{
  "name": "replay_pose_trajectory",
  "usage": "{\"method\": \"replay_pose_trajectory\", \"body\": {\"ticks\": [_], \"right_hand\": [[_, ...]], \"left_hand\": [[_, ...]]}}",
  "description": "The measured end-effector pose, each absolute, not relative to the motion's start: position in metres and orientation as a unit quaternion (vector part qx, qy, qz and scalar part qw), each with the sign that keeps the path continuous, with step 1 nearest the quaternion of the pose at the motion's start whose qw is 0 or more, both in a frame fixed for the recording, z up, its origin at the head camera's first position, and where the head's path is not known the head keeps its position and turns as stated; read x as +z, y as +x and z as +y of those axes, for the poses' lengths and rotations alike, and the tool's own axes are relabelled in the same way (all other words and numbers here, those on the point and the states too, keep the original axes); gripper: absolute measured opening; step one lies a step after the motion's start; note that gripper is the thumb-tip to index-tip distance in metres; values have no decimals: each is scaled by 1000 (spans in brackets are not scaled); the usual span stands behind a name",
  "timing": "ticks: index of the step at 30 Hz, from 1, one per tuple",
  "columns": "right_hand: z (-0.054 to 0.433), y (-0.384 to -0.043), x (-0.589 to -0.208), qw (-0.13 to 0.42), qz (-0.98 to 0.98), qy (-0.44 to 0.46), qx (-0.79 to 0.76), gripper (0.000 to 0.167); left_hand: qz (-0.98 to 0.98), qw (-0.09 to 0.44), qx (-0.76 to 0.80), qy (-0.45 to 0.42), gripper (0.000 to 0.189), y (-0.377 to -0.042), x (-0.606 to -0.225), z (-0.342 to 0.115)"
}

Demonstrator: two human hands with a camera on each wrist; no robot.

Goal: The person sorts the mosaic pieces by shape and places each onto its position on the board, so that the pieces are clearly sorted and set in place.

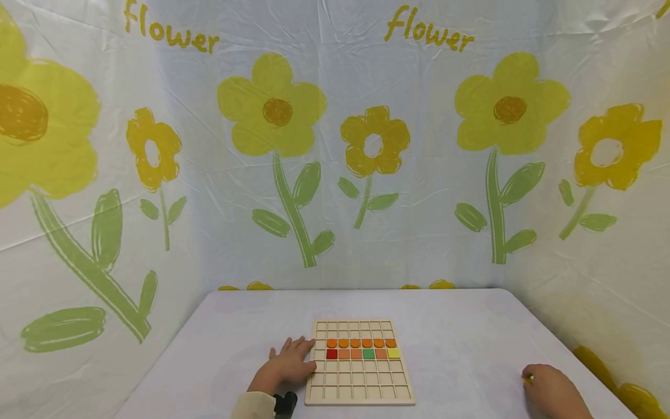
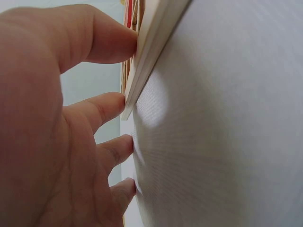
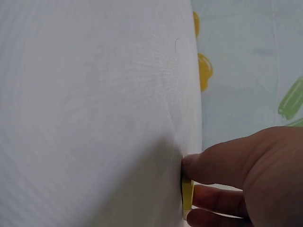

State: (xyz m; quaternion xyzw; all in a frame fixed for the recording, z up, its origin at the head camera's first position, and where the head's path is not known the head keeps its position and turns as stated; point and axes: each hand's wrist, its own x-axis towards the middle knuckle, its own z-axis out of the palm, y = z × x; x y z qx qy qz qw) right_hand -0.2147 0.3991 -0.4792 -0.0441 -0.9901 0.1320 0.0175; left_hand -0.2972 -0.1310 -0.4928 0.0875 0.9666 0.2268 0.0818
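Note:
A pale wooden grid board (image 1: 357, 393) lies on the table. One row holds several orange discs (image 1: 355, 343); the row below holds coloured square tiles, among them a red tile (image 1: 332, 354), a green tile (image 1: 369, 353) and a yellow tile (image 1: 394, 353). My left hand (image 1: 291, 362) has its fingers spread at the board's left side. In the left wrist view, thumb and index fingertip touch the board's edge (image 2: 150, 52), while other fingertips rest on the table. At the far right, my right hand (image 1: 555, 389) pinches a small yellow piece (image 3: 188, 193) close over the table.
The white table (image 1: 460, 326) has rounded far corners. Behind it and along both sides hangs a flower-printed cloth (image 1: 419, 233). A black wrist strap (image 1: 285, 404) sits by the left sleeve (image 1: 255, 405).

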Motion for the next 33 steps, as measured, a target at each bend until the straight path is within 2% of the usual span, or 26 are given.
{"method": "replay_pose_trajectory", "body": {"ticks": [6, 10, 18, 28, 33], "right_hand": [[396, -218, -478, -1, -989, -49, 142, 19], [393, -223, -477, 9, -989, -32, 147, 27], [377, -231, -471, 25, -986, -10, 165, 21], [346, -241, -468, 90, -981, 35, 169, 17], [329, -248, -467, 90, -977, 48, 187, 17]], "left_hand": [[967, 82, 224, 86, 60, -296, -493, -130], [967, 80, 226, 85, 60, -296, -493, -131], [968, 77, 223, 87, 60, -296, -493, -131], [968, 81, 223, 85, 60, -297, -493, -131], [967, 85, 224, 85, 60, -298, -494, -131]]}}
